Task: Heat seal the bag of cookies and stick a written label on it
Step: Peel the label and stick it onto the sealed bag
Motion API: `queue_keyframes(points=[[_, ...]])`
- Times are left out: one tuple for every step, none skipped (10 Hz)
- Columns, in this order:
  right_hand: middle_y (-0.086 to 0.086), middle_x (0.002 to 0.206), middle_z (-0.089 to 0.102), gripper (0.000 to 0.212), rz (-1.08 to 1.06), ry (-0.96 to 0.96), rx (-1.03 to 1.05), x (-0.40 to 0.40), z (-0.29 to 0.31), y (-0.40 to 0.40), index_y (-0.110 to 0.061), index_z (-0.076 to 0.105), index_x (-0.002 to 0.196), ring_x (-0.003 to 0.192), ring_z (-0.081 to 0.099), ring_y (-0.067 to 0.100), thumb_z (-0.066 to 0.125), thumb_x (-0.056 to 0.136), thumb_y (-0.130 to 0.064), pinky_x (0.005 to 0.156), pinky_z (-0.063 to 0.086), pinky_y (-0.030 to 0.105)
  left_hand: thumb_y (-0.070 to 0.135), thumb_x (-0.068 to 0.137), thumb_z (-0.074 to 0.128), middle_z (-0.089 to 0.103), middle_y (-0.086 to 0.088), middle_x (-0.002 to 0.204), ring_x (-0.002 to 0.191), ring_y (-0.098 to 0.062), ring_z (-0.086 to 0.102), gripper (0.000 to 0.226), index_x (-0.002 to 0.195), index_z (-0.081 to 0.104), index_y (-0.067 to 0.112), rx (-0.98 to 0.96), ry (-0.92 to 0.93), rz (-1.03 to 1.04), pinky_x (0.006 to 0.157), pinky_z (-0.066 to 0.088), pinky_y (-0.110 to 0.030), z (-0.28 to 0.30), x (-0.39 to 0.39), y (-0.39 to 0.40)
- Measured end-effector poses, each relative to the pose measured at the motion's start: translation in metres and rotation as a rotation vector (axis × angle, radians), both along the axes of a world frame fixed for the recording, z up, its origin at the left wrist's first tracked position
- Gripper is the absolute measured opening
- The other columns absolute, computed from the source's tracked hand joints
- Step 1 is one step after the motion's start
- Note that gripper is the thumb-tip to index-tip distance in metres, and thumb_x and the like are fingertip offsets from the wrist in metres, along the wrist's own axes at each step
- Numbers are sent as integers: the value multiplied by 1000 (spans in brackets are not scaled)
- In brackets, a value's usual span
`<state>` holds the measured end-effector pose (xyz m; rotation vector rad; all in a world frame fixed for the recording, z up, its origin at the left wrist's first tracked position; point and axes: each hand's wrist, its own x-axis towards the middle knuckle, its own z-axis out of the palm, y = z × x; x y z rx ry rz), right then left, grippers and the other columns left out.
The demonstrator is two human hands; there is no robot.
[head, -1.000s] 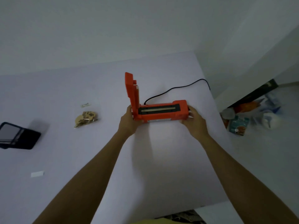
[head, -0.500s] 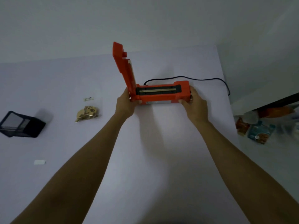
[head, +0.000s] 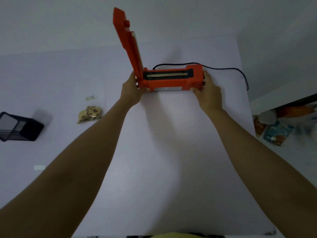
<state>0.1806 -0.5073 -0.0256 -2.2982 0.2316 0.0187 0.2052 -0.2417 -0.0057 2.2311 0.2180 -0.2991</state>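
An orange heat sealer (head: 171, 79) stands on the white table (head: 171, 152) with its lid raised upright at the left end. My left hand (head: 131, 91) grips the sealer's left end by the hinge. My right hand (head: 208, 92) grips its right end. A clear bag of cookies (head: 89, 114) lies to the left, apart from both hands. A small white label (head: 39, 167) lies near the table's left front.
A black power cord (head: 228, 69) runs from the sealer to the table's right edge. A black mesh holder (head: 18, 127) lies tipped at far left. Packets (head: 277, 133) lie on the floor to the right. A small printed tag (head: 91, 97) sits above the cookies.
The view has shifted so the sealer sits higher and more central. Both hands stay on its ends, and the sealer has been turned squarer to me.
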Motion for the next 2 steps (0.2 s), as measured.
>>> queue_keyframes(points=[[13,130,59,77,-18,37,11,-11,8,5,-12,22,151,116,59,26,67,89,-23,99,47,36,20,84,70,39,-13,149,134,-28,42,85,150,18,11,62,129,29,109,38,-40,-1,-9,10],[14,134,56,70,-37,20,5,-24,21,12,-11,25,150,121,54,27,64,92,-21,99,42,31,21,90,63,35,-13,151,136,-29,38,75,150,19,9,159,112,9,112,33,-40,12,-24,26]])
